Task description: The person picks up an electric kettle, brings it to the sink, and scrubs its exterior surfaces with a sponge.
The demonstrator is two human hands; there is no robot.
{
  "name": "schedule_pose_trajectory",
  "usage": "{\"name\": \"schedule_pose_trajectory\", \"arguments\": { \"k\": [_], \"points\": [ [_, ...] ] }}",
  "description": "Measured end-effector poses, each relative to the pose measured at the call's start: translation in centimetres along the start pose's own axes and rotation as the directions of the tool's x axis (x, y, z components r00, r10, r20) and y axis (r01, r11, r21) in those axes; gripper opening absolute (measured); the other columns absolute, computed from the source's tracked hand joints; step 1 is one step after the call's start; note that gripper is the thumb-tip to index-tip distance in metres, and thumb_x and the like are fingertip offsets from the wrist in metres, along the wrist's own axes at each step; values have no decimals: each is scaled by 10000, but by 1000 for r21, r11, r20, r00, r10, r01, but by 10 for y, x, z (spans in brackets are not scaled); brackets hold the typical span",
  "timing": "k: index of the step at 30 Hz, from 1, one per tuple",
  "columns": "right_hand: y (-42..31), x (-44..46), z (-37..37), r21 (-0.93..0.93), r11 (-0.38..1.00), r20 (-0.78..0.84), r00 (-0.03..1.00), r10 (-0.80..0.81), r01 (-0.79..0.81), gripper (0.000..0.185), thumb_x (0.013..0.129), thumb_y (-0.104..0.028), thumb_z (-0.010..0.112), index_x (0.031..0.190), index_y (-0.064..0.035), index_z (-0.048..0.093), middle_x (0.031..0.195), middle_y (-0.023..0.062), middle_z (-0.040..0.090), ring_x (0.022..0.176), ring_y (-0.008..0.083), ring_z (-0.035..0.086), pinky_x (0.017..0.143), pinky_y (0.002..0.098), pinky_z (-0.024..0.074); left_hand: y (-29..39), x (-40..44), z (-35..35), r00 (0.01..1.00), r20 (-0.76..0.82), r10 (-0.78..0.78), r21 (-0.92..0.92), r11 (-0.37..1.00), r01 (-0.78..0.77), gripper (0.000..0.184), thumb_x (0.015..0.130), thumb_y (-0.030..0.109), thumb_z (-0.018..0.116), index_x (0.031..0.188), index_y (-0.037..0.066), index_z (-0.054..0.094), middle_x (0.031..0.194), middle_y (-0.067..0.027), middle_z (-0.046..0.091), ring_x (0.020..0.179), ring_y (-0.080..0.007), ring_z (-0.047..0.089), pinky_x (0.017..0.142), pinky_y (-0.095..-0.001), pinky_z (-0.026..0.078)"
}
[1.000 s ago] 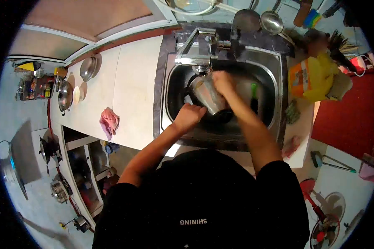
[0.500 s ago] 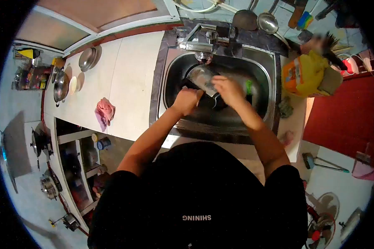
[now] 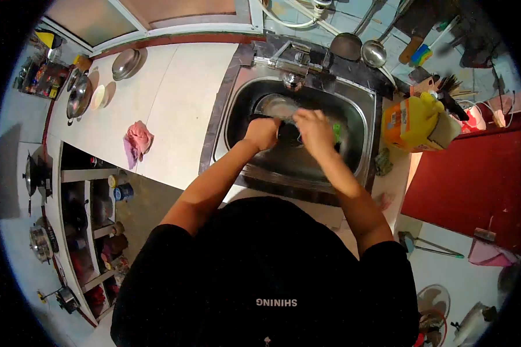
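Observation:
A clear container [image 3: 276, 107] with a dark handle and base is tilted in the steel sink [image 3: 307, 170], under the faucet [image 3: 292, 80]. My left hand [image 3: 263, 134] is closed round its dark handle. At the container's right side is my right hand [image 3: 315, 128], fingers bent together; what they hold, if anything, is hidden. A green-handled utensil [image 3: 337, 133] lies in the sink, right of my right hand.
On the left counter are a pink cloth [image 3: 139, 140], a small bowl [image 3: 99, 97] and metal pans [image 3: 79, 97]. Right of the sink stand a yellow container [image 3: 414, 123] and a green scrubber [image 3: 382, 162]. Ladles [image 3: 374, 53] hang behind.
The container has tipped so its open end faces up and away. My right hand has moved from its far end to its near right side. The camera view has shifted.

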State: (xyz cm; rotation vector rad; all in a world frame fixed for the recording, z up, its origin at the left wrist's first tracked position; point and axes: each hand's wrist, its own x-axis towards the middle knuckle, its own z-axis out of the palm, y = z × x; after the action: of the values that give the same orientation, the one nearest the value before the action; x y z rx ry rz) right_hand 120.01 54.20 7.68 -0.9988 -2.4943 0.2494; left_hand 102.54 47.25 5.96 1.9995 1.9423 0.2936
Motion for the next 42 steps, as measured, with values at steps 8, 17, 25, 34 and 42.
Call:
{"name": "schedule_pose_trajectory", "arguments": {
  "k": [8, 17, 25, 34, 42],
  "points": [
    [-4, 10, -4, 36, 999, 64, 998, 13, -16, 208, 835, -166, 536, 993, -120, 662, 1080, 30, 624, 949, 285, 564, 835, 384, 460, 1, 4, -4, 997, -38, -66, -79, 995, 63, 160, 715, 117, 545, 844, 35, 590, 796, -211, 628, 784, -383, 611, 681, -461, 475],
    [-28, 19, 5, 111, 994, -82, 997, 9, 0, 268, 806, -127, 582, 1068, -81, 611, 1143, 25, 587, 999, 291, 522, 810, 380, 467, -1, 17, -1, 977, 1, -213, -371, 907, 198, 395, 655, 187, 714, 961, -17, 573, 866, -226, 631, 805, -318, 629, 705, -399, 492],
    [-21, 16, 5, 250, 966, -18, 997, 74, -67, 271, 826, -130, 584, 1088, -67, 622, 1180, 70, 574, 1026, 323, 517, 884, 394, 431, -6, 9, 3, 932, 246, -265, -939, 174, 298, 378, 747, 109, 640, 1099, 0, 555, 907, -104, 643, 802, -219, 610, 720, -343, 493],
    [-74, 6, -11, 297, 955, -108, 993, 50, -15, 272, 812, -101, 609, 1080, -64, 624, 1133, 99, 543, 1009, 312, 509, 871, 384, 426, 11, 0, -22, 913, 357, -196, -817, -539, 204, 547, 889, 559, 420, 1184, 110, 526, 1114, -57, 576, 1080, -213, 500, 933, -354, 380],
    [-48, 30, 7, 0, 1000, -141, 990, 14, -14, 271, 797, -91, 578, 1065, -101, 610, 1086, 49, 564, 963, 295, 516, 786, 384, 470, 3, 6, 2, 881, 429, -199, -786, -563, 256, 746, 802, 756, 290, 944, 75, 559, 899, -73, 570, 845, -211, 480, 815, -307, 364]
  ]
}}
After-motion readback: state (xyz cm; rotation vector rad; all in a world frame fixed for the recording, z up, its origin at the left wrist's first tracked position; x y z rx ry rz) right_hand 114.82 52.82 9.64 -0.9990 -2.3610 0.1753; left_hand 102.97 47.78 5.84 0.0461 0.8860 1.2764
